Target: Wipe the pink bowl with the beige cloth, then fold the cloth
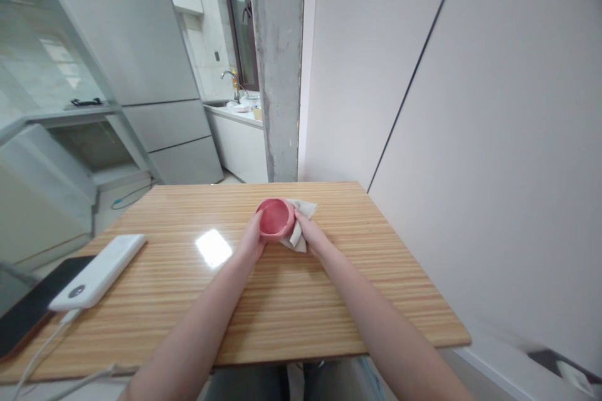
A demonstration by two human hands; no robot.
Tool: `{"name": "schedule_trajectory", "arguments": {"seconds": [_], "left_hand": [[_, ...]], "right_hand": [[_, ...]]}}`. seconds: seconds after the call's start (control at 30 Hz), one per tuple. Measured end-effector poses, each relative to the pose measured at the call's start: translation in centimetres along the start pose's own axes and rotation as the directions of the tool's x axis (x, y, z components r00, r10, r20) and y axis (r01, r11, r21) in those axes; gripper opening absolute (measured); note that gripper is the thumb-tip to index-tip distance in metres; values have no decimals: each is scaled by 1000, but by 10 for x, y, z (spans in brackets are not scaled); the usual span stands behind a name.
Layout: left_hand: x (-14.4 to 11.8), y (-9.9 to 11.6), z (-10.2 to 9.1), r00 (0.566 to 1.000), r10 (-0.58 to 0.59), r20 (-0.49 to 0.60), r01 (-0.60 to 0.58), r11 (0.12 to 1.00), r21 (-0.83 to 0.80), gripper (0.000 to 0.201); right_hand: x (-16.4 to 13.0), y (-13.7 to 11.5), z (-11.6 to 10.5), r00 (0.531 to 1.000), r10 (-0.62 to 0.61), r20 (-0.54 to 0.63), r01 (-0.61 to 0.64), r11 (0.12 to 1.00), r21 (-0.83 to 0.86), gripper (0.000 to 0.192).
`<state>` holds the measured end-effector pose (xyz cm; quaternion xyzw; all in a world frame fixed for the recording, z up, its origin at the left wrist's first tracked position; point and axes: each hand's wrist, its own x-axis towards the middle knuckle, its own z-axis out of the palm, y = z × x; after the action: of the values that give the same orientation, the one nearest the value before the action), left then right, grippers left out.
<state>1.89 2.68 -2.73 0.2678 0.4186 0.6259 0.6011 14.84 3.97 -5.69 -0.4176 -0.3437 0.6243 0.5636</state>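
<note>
My left hand (251,239) gripped the pink cup (275,218) by its side, tipping its mouth toward me. My right hand (311,235) clutched a white cloth (298,225) pressed against the cup's other side. The cup sat just above the wooden table (282,288), far middle. I'd judge wiping was underway: the inside looked clean, though how much of the outside was left I couldn't tell. A white power bank (100,270) and dark phone (32,310) lay far left.
</note>
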Motion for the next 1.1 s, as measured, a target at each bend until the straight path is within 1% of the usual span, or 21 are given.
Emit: {"name": "schedule_trajectory", "arguments": {"seconds": [0.07,0.13,0.2,0.23,0.3,0.4,0.47,0.53,0.57,0.67,0.7,0.77,0.83,0.9,1.0,1.03,1.1], "left_hand": [[-2,3,1,999,-6,40,5,999,43,23],[-5,4,1,995,-68,78,59,992,116,28],[-6,4,1,988,-130,81,113,975,189,32],[-7,3,1,989,-132,69,115,972,207,33],[-7,3,1,995,-80,52,69,979,190,34],[-7,5,3,999,-1,37,-1,998,67,32],[-8,8,4,1000,-2,17,1,1000,9,31],[-9,10,5,1000,-23,14,23,1000,6,31],[-10,11,5,999,-34,25,34,999,20,31],[-10,9,4,994,-66,92,59,996,72,30],[-8,7,3,993,-74,91,66,994,89,30],[-4,3,0,997,-65,44,59,991,118,29],[2,-2,-4,999,-24,-28,28,991,128,28],[7,-5,-6,998,17,-60,-11,995,100,25],[10,-3,-6,997,49,-61,-48,999,19,18],[10,-1,-5,997,48,-56,-48,999,-10,15],[9,3,-3,999,20,-48,-23,998,-62,13]], "right_hand": [[-2,-3,2,1000,12,-6,-11,998,66,31],[-4,-7,1,998,32,-58,-26,994,106,30],[-4,-12,-1,991,68,-113,-53,991,125,29],[-5,-14,-2,988,84,-129,-68,990,125,28],[-6,-16,-2,987,106,-118,-92,989,118,27],[-10,-17,2,993,117,-20,-114,985,127,28],[-13,-17,6,988,143,51,-149,979,140,31],[-14,-18,8,983,164,80,-174,975,139,33],[-14,-18,8,984,165,73,-173,976,135,33],[-14,-21,6,990,142,-11,-139,979,146,33],[-13,-21,5,990,138,-28,-131,979,157,33],[-13,-21,4,990,139,-33,-132,977,167,32],[-13,-20,3,989,149,-19,-145,980,139,32],[-13,-18,3,989,149,2,-149,985,87,31],[-11,-13,1,990,131,54,-132,991,10,32],[-10,-12,0,991,124,53,-123,992,-24,32],[-7,-11,-4,995,97,-6,-97,989,-115,30]]}}
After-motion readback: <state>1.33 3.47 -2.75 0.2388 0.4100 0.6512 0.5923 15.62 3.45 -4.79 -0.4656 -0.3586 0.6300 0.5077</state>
